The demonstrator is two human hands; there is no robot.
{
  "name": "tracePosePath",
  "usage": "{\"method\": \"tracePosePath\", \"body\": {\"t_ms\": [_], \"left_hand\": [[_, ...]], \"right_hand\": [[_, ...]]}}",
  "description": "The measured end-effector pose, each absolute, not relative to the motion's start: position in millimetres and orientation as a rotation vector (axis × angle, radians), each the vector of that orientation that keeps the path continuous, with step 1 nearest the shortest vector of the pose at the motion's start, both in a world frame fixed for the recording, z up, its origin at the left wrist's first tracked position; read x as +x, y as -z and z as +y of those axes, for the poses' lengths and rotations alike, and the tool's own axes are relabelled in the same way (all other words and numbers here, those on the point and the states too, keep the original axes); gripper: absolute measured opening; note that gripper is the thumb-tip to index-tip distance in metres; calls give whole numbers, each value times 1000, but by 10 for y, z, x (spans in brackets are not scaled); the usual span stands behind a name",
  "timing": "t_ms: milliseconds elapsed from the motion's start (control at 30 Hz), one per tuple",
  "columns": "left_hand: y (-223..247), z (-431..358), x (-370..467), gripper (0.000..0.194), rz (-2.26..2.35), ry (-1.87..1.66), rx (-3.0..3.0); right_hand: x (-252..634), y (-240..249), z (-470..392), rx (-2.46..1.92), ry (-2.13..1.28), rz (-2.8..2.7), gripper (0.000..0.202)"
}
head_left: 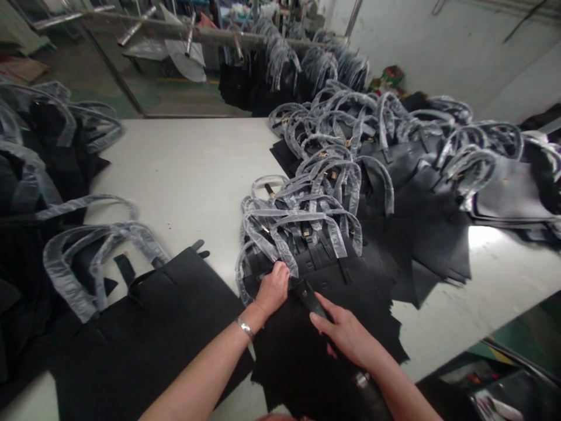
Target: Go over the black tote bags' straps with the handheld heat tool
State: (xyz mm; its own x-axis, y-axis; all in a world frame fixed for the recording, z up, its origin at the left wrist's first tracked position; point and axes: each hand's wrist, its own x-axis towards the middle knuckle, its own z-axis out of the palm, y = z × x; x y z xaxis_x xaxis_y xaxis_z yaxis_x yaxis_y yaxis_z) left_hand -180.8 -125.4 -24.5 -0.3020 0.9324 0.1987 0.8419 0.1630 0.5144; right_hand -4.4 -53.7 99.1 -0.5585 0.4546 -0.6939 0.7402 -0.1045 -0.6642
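My left hand [272, 290], with a silver bracelet at the wrist, is closed at the base of a plastic-wrapped bag handle [284, 252]. What its fingertips pinch is partly hidden. My right hand [344, 330] wraps round a long black hand-held tool [310, 299], whose exact kind I cannot make out. The tool's tip lies close to my left fingers, over the top edge of a black bag panel [289, 351]. This panel tops a pile of flat black bags, with wrapped handles and gold-coloured fittings beyond my hands.
Another black handbag [166, 316] lies flat at the left, beside more bags [26, 164]. Overlapping bags [421, 234] cover the right side of the white table [188, 158]. Behind it, bags with wrapped handles [280, 52] hang from a metal rail [175, 29].
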Motion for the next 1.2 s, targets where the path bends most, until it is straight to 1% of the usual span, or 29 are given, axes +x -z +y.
{"method": "tracePosePath", "body": {"t_ms": [133, 300, 433, 533, 600, 800, 1033, 1200], "left_hand": [[249, -1248, -1811, 19, 2244, -790, 1751], [237, -1249, -1812, 16, 2258, -737, 1759], [248, -1236, -1803, 16, 2278, -701, 1815], [281, -1228, -1803, 18, 2256, -686, 1863], [311, -1226, -1808, 19, 2226, -687, 1900], [357, -1224, -1823, 22, 2192, -761, 1949], [316, -1231, -1808, 20, 2208, -725, 1975], [338, -1236, -1815, 21, 2211, -690, 1981]], "right_hand": [[-45, -940, -513, 1363, 1771, 1974, 60], [218, -1026, -212, 1789, 1975, 1950, 72], [630, -1112, 30, 1940, 2025, 1689, 64], [740, -1050, 118, 1914, 2103, 1536, 58], [683, -990, 166, 1880, 2151, 1535, 55], [516, -982, 247, 1881, 2173, 1646, 59], [803, -994, -85, 1721, 2043, 1725, 66], [644, -843, -193, 1609, 1952, 1840, 63]]}}
